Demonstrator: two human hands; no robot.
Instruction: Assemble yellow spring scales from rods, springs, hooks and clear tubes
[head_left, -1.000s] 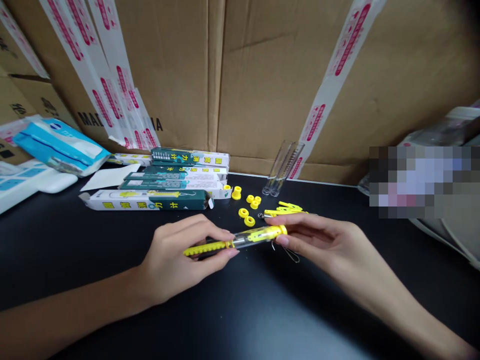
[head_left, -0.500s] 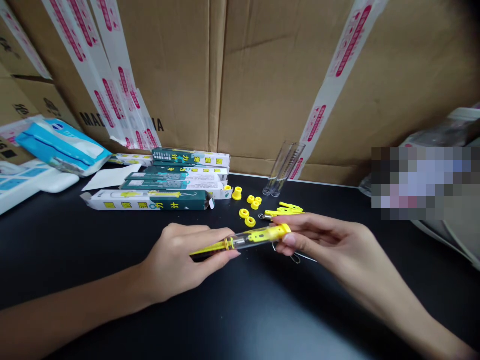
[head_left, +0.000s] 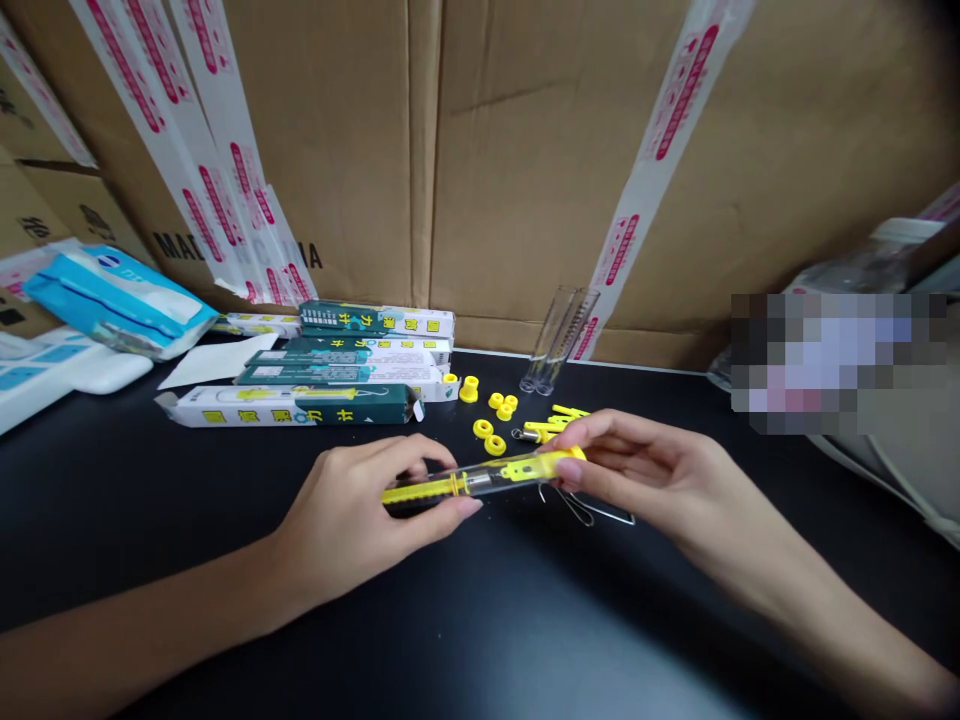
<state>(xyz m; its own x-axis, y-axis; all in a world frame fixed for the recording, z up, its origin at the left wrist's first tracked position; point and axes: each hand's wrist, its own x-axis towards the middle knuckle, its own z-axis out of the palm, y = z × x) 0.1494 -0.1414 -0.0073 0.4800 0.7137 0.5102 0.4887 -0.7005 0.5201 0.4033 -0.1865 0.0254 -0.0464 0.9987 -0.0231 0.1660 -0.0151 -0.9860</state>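
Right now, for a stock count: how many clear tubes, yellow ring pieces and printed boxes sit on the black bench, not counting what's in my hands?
Clear tubes: 2
Yellow ring pieces: 7
Green-and-white boxes: 5
Total: 14
Not counted: the spring scale held by the left hand and right hand.

The clear plastic tube (head_left: 487, 482) now sits slightly nearer level; the yellow notched strip (head_left: 420, 492) inside it, edge-on half a second ago, shows its broad face again; its tip has shifted right, further into the left hand (head_left: 352, 510); the right hand (head_left: 645, 470) has risen slightly; the wire loop (head_left: 592, 510) beneath it trails further right.
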